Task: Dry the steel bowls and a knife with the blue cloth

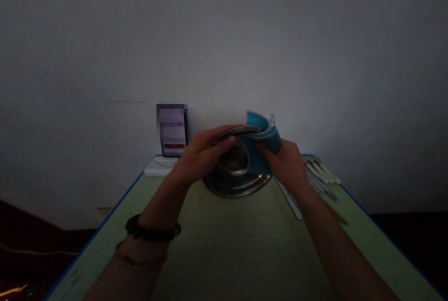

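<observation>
The left hand [201,154] pinches the rim of 1 metal dish [233,189], raised above the green table [227,254]; the right hand [287,163] grips 1 blue cloth [261,151] folded over that rim. Beyond, 1 phone [174,128] leans upright near the wall [224,49].

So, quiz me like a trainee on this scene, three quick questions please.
1. Multiple choice. What does the left hand grip?
A) a spoon
B) the metal dish
C) a glass jar
2. True or false: the phone stands upright, to the left of the metal dish.
3. Fill in the blank: the cloth in the right hand is coloured ____.
Key: 1 B; 2 true; 3 blue.
</observation>
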Motion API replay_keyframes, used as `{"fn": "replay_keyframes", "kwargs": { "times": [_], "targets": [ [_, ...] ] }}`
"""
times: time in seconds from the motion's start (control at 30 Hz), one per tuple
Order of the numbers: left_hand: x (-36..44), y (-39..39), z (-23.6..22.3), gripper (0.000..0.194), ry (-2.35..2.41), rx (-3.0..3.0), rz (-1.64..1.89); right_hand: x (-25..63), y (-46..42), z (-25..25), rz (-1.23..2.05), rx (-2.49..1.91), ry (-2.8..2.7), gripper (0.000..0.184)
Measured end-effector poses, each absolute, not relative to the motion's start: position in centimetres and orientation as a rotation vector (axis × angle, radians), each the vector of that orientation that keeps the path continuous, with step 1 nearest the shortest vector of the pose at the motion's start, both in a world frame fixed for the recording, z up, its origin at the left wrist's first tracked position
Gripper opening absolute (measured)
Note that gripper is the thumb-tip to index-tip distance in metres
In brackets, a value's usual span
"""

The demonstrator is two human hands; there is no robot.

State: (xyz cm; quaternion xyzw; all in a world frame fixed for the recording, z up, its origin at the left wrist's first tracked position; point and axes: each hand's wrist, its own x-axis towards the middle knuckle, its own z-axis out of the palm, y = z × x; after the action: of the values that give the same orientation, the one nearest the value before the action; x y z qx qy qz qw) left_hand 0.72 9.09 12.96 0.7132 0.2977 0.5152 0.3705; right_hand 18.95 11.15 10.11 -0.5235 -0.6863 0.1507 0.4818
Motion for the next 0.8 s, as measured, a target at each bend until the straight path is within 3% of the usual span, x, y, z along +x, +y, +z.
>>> {"fn": "replay_keyframes", "kwargs": {
  "times": [0.1, 0.2, 0.37, 0.47, 0.67, 0.8],
  "targets": [
    [1.2, 9.4, 12.8, 0.026, 0.762, 1.596, 1.627, 17.8, 11.4, 8.9, 0.640, -1.221, -1.432, 0.040],
    [1.9, 9.6, 12.8, 0.028, 0.735, 1.412, 1.882, 16.2, 11.4, 7.9, 1.112, -0.963, -1.107, 0.032],
    [1.3, 9.4, 13.4, 0.035, 0.693, 1.364, 1.721, 15.9, 11.2, 7.7, 1.528, -0.857, -0.962, 0.023],
    [0.0, 9.3, 13.6, 0.035, 0.796, 1.301, 1.407, 17.2, 11.4, 7.9, 1.425, -0.933, -1.264, 0.025],
    [-1.2, 8.4, 13.8, 0.042, 0.885, 1.410, 1.024, 19.4, 11.8, 8.9, 0.725, -1.326, -1.799, 0.032],
    [-1.7, 8.2, 13.4, 0.042, 0.995, 1.581, 0.825, 19.5, 11.6, 9.8, 0.554, -1.358, -1.942, 0.032]
  ]
}}
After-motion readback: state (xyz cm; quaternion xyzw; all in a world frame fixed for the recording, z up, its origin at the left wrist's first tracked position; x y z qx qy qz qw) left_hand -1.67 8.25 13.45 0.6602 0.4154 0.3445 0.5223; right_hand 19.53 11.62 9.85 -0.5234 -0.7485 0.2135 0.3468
